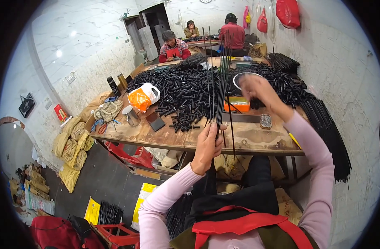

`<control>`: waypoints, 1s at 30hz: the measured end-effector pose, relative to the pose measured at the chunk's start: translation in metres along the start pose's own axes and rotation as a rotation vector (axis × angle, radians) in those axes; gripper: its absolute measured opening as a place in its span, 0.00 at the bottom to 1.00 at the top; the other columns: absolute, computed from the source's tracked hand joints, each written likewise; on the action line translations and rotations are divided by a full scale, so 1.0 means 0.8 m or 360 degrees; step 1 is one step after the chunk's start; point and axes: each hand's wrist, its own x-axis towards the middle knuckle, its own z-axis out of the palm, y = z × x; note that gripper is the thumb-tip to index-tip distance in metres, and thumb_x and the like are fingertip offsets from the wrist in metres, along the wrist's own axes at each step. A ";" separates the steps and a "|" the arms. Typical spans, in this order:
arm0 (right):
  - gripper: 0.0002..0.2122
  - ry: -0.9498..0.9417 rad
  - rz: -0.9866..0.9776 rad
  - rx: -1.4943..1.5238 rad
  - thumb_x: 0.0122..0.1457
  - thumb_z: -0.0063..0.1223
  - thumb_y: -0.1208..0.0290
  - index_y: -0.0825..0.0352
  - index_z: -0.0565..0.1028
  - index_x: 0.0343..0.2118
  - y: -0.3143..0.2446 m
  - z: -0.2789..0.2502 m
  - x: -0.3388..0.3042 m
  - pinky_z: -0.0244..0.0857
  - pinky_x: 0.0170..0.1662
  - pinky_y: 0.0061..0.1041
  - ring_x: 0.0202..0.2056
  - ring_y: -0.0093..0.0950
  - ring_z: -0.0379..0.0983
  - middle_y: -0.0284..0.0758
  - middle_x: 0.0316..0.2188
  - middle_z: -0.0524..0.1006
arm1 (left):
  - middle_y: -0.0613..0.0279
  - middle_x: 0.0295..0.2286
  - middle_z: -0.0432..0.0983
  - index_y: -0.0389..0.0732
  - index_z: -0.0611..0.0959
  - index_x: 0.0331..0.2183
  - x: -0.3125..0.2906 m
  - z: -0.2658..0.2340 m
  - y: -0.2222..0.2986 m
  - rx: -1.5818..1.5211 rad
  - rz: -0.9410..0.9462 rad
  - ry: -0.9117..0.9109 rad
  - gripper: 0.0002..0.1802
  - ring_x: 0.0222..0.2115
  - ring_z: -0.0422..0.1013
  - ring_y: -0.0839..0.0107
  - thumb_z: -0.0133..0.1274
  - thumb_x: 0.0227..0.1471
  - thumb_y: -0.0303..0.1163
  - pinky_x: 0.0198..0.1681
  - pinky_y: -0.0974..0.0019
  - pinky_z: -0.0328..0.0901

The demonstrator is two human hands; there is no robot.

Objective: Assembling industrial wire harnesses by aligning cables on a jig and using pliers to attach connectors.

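My left hand (pixel 208 143) is closed around a bunch of thin black rods (pixel 221 93), held nearly upright over the table's front edge. A few of the rods splay apart from the bundle. My right hand (pixel 258 89) is raised to the right of the rods, its fingers smeared by motion. Just behind it shows the white rim of a round dish (pixel 235 81), partly covered by the hand. Beneath the hand sits an orange tray (pixel 242 108). A big heap of short black tubular pieces (pixel 173 85) spreads behind the rods.
On the wooden table (pixel 177 141) are a phone (pixel 155 121), metal mug (pixel 131 116), orange-and-white bag (pixel 143 97) and small tin (pixel 265 120). Long black rods (pixel 329 135) hang over its right edge. Several people sit farther back. Yellow sacks (pixel 69 176) lie on the left floor.
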 end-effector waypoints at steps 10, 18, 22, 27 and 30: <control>0.17 -0.0247 0.0499 0.1108 0.67 0.44 0.58 0.69 0.70 0.45 -0.025 0.048 0.032 0.75 0.46 0.31 0.42 0.36 0.78 0.45 0.40 0.78 | 0.46 0.44 0.74 0.32 0.68 0.52 -0.012 0.003 -0.033 -0.0497 -0.0323 -0.0683 0.21 0.42 0.75 0.60 0.38 0.66 0.39 0.48 0.55 0.71; 0.19 -0.0442 0.0461 0.0993 0.69 0.39 0.59 0.72 0.67 0.51 -0.040 0.021 -0.033 0.68 0.55 0.35 0.51 0.38 0.73 0.49 0.49 0.74 | 0.46 0.49 0.72 0.27 0.68 0.52 0.010 0.023 -0.021 -0.0488 -0.0383 -0.0648 0.22 0.50 0.71 0.59 0.35 0.67 0.37 0.52 0.52 0.69; 0.20 -0.0545 0.0403 0.0956 0.69 0.39 0.62 0.75 0.65 0.54 -0.031 0.025 -0.045 0.67 0.56 0.35 0.52 0.38 0.72 0.48 0.49 0.74 | 0.45 0.50 0.71 0.26 0.67 0.54 0.030 0.022 -0.004 -0.0451 -0.0204 -0.0699 0.23 0.49 0.72 0.57 0.37 0.67 0.35 0.53 0.54 0.69; 0.21 -0.0623 0.0445 0.0972 0.69 0.40 0.62 0.77 0.66 0.54 -0.029 0.031 -0.072 0.65 0.59 0.34 0.53 0.37 0.72 0.48 0.49 0.74 | 0.45 0.47 0.73 0.24 0.67 0.53 0.001 0.030 -0.012 -0.0420 -0.0311 -0.0572 0.23 0.47 0.73 0.60 0.44 0.65 0.33 0.52 0.58 0.71; 0.21 -0.0649 0.0388 0.0955 0.69 0.41 0.62 0.77 0.66 0.54 -0.032 0.037 -0.076 0.64 0.59 0.34 0.53 0.37 0.71 0.47 0.50 0.73 | 0.45 0.46 0.74 0.25 0.68 0.53 -0.001 0.031 -0.002 -0.0362 -0.0341 -0.0598 0.23 0.47 0.73 0.60 0.45 0.64 0.33 0.52 0.58 0.70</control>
